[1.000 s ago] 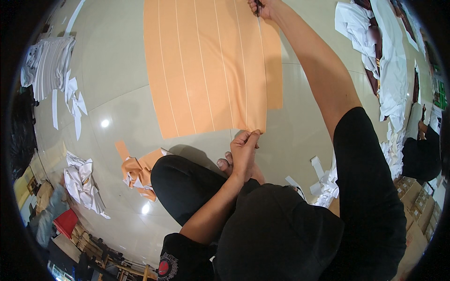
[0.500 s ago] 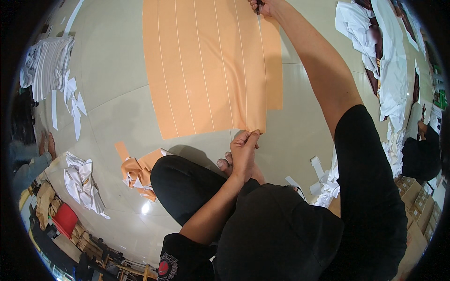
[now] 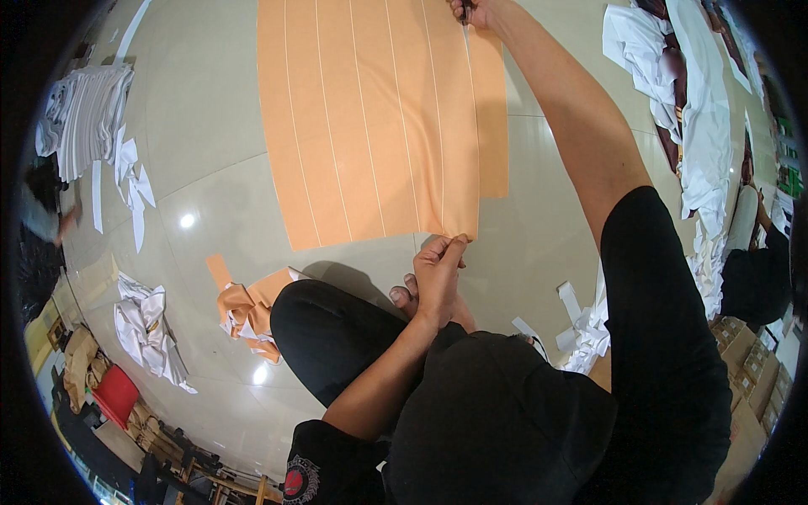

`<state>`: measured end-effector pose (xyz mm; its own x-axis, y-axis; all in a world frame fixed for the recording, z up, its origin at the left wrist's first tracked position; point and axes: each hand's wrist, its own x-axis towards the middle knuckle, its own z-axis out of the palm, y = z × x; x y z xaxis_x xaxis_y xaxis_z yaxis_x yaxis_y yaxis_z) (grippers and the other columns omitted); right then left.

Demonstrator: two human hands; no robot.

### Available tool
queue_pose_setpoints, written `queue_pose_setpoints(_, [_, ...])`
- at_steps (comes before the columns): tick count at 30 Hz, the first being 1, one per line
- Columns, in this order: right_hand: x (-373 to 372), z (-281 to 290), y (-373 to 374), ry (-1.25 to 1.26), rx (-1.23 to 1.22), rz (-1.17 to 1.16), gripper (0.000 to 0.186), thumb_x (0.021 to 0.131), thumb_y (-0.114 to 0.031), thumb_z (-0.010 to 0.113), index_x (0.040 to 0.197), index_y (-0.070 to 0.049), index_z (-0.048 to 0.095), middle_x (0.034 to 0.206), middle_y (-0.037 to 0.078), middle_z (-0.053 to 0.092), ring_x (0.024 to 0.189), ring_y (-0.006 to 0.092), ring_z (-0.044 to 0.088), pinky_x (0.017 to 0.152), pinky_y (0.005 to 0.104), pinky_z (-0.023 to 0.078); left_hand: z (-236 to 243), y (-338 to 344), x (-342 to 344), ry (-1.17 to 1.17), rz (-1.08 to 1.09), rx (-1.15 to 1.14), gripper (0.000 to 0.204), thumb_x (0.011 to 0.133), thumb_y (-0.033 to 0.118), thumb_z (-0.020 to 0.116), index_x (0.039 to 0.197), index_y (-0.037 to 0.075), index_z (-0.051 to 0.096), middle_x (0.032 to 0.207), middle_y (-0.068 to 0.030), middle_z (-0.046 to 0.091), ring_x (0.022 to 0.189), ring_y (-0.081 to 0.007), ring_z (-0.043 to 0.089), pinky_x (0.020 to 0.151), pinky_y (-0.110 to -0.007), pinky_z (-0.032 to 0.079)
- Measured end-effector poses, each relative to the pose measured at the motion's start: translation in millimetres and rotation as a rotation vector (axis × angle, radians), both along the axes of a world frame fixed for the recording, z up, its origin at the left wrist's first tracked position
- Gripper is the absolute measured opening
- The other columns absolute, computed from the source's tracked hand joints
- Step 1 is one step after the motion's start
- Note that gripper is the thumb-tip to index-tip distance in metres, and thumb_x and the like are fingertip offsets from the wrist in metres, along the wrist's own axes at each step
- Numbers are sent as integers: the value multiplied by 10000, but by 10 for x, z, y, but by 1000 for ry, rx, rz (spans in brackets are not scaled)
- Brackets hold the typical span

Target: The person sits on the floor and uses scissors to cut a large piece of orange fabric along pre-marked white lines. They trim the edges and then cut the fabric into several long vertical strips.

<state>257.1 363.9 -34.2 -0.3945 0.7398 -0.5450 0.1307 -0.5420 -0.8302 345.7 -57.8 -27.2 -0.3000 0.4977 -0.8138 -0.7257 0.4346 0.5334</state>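
A sheet of orange cloth (image 3: 337, 126) with thin pale lengthwise lines lies spread on the floor before me. My left hand (image 3: 439, 263) pinches its near right corner, and a soft fold runs up from the pinch. At the far right part of the sheet, my right hand (image 3: 475, 13) is closed round dark-handled scissors (image 3: 465, 27), partly cut off by the top of the picture. The blade lies along a long cut edge. To the right of that edge runs a separate-looking orange strip (image 3: 493, 143).
Crumpled orange scraps (image 3: 246, 316) lie beside my left knee. White cloth (image 3: 150, 328) and a folded white stack (image 3: 94, 114) are at left. More white scraps (image 3: 587, 332) and long white cloth (image 3: 705, 126) lie at right. Another person (image 3: 757, 273) sits at the far right.
My hands and the orange cloth look almost unmoved. At the left rim, another person's foot and leg have gone from view, and a blurred limb shows there now.
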Motion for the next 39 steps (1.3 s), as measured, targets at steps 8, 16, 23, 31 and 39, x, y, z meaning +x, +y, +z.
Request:
queue_pose_setpoints(8, [-56,-210,345,-51,-74,30,287,863,-263,666,644,-164,510,534,-23,481,440,108,407,433,276,351,4,10,8,-2,8,18,154,929,204,682,853,70,686,623,59,495,511,-12,346,468,-188,241])
queue_pose_setpoints(16, [-77,-282,425,-73,-101,41,293,827,-290,679,625,-176,500,518,-30,456,422,101,387,414,260,333,51,32,-4,-1,-6,-2,151,936,202,674,865,70,693,627,64,487,513,-9,344,468,-187,239])
queue_pose_setpoints(23, [-24,-386,546,-59,-101,104,295,810,-285,681,614,-190,481,512,-33,451,400,97,379,388,253,329,51,28,-10,-17,-1,-10,177,926,196,679,832,48,704,638,66,486,579,-24,379,537,-202,273])
queue_pose_setpoints(31, [-93,-293,528,-106,-134,42,279,809,-260,682,628,-170,489,531,-34,454,412,95,375,396,259,329,178,111,85,559,-448,227,193,905,153,662,1063,43,674,826,-32,610,742,-135,529,680,-290,428])
queue_pose_setpoints(39, [-79,-383,570,-20,-117,82,298,820,-257,669,614,-194,464,509,-46,433,404,92,362,391,257,322,62,388,12,1345,-1055,437,676,815,173,683,1448,88,461,1521,-110,359,1221,-328,424,1029,-461,374])
